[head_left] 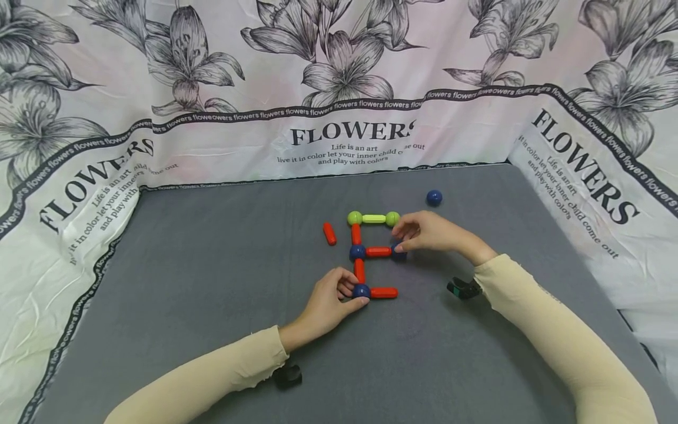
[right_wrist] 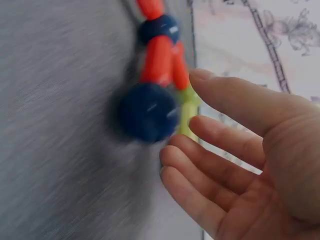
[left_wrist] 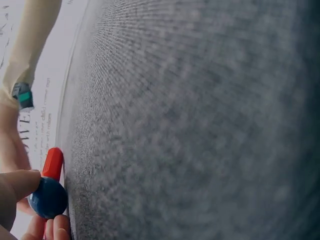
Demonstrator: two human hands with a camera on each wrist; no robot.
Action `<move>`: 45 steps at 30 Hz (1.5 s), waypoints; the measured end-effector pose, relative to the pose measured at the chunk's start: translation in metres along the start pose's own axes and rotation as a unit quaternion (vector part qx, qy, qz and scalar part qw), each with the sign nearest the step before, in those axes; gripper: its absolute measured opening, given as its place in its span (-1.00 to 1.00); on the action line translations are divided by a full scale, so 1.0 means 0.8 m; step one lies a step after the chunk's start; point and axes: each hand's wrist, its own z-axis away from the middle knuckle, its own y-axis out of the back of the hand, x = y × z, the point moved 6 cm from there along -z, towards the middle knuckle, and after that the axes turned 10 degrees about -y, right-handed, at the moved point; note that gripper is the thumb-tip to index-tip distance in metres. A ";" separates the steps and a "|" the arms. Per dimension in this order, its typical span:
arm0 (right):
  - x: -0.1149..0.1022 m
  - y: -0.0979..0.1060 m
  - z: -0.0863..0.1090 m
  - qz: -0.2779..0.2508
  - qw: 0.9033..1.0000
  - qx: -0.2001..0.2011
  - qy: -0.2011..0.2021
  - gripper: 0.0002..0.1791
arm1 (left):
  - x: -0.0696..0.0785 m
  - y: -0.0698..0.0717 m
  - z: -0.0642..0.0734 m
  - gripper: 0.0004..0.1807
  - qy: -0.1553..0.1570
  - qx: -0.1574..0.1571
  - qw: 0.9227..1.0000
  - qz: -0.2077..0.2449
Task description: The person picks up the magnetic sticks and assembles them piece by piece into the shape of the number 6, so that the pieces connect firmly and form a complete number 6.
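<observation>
My left hand pinches the lower blue ball between thumb and fingers. A red rod runs right from that ball, and another red rod leads up to the middle blue ball. From there a red rod reaches the right-hand blue ball. My right hand is beside this ball, its fingers loosely bent and apart from it in the right wrist view. At the top, a light green rod joins two light green balls.
A loose red rod lies left of the joined pieces. One loose blue ball is at the back right. A white floral cloth hangs behind the grey tabletop.
</observation>
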 end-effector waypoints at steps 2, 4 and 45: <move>-0.016 0.003 -0.007 0.003 1.000 0.010 0.014 -0.55 | -0.001 0.000 0.000 -0.64 -0.002 0.001 1.000 0.001; -0.034 0.003 -0.015 0.002 0.999 0.020 0.035 -0.52 | -0.001 0.000 0.001 -0.65 -0.005 0.001 1.000 0.004; -0.135 -0.075 -0.110 0.108 0.992 0.021 0.057 -0.40 | -0.003 -0.002 0.001 -0.64 -0.024 0.003 1.000 0.013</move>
